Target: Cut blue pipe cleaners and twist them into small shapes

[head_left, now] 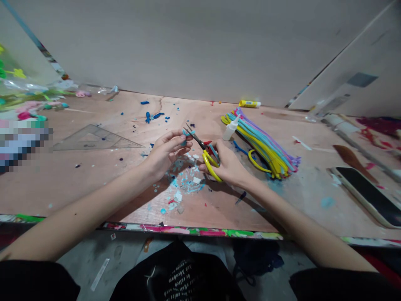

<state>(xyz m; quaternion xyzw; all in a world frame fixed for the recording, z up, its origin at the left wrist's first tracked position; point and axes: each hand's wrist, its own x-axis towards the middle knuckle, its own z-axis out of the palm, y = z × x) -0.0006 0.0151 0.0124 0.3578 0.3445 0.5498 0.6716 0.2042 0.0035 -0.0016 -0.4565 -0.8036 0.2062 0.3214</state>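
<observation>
My right hand point(224, 163) grips a pair of yellow-handled scissors point(209, 163), with its steel blades point(193, 137) pointing up and to the left. My left hand point(167, 152) pinches a small blue scrap point(187, 133) between its fingertips, right by the blade tips. Whether the blades touch the scrap is hard to tell. Below both hands lies a scatter of blue and white paper-like bits point(184, 184). A thick bundle of pastel pipe cleaners point(263, 144) lies to the right of my right hand.
A small white squeeze bottle point(230, 129) lies against the bundle, and a yellow glue stick point(249, 103) sits by the back wall. A clear set square point(94, 139) lies left, blue scraps point(150, 117) lie ahead, and a phone point(366, 196) rests at right on the wooden table point(78, 184).
</observation>
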